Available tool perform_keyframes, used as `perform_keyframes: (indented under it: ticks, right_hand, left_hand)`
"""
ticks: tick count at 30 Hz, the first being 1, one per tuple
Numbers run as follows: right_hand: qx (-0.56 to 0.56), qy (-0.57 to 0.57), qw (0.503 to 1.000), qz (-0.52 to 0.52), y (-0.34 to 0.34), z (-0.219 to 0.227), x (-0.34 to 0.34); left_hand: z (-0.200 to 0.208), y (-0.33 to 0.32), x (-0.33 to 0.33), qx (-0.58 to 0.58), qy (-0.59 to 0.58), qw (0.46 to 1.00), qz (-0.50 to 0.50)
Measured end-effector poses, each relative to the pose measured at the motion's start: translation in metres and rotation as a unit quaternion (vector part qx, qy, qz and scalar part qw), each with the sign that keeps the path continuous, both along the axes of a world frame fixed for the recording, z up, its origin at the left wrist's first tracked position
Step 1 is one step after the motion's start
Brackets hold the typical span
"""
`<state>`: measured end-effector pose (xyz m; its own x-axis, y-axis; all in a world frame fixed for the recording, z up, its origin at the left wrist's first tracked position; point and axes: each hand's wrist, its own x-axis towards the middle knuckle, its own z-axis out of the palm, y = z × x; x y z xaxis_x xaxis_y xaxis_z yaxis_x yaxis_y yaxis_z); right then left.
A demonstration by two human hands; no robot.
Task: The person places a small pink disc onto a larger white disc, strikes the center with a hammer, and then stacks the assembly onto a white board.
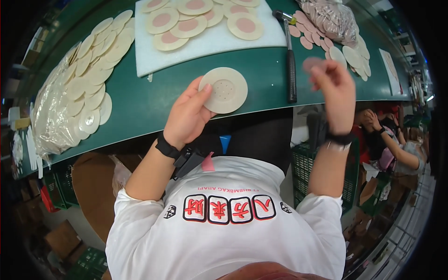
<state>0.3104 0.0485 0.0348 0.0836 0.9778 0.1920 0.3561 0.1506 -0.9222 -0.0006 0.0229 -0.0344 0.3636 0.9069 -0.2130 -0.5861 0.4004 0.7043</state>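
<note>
My left hand point(189, 114) pinches the edge of a round cream disc point(235, 84) between thumb and fingers. A shallow centre with several tiny holes shows on the disc, which is over the table's near edge. To the right, my right hand point(339, 91) is raised and partly smeared by motion. Thumb and fingertips close on a small round pink disc point(312, 64). Just beyond that hand lie loose small pink discs point(306, 43) and a few cream discs point(352, 57).
A white board point(175, 58) at the back bears cream discs with pink centres point(245, 25). Beside it lies a black-handled hammer point(291, 74). Cream discs point(93, 84) spill from a clear bag point(49, 109) at left. Another bag point(329, 18) is at the back right. Another person's arm point(399, 149) shows far right.
</note>
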Motion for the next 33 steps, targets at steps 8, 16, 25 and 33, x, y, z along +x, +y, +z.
perform_keyframes:
  ticks: [8,16,25,33]
  right_hand:
    - [0.034,-0.031,0.997,0.062,-0.055,-0.023,-0.114]
    - [0.078,-0.137,0.987,0.031,-0.060,-0.028,-0.120]
    - [0.148,-0.006,0.989,-0.002,-0.075,-0.032,-0.124]
    - [0.301,-0.066,0.950,0.046,-0.079,-0.037,-0.117]
  left_hand:
    - [-0.003,-0.003,-0.002,0.053,0.000,0.998,-0.039]
    - [-0.010,-0.031,0.011,0.215,0.124,0.967,0.052]
    - [-0.006,-0.042,0.009,0.306,0.165,0.934,0.085]
    - [-0.002,-0.042,0.016,0.394,0.072,0.912,0.091]
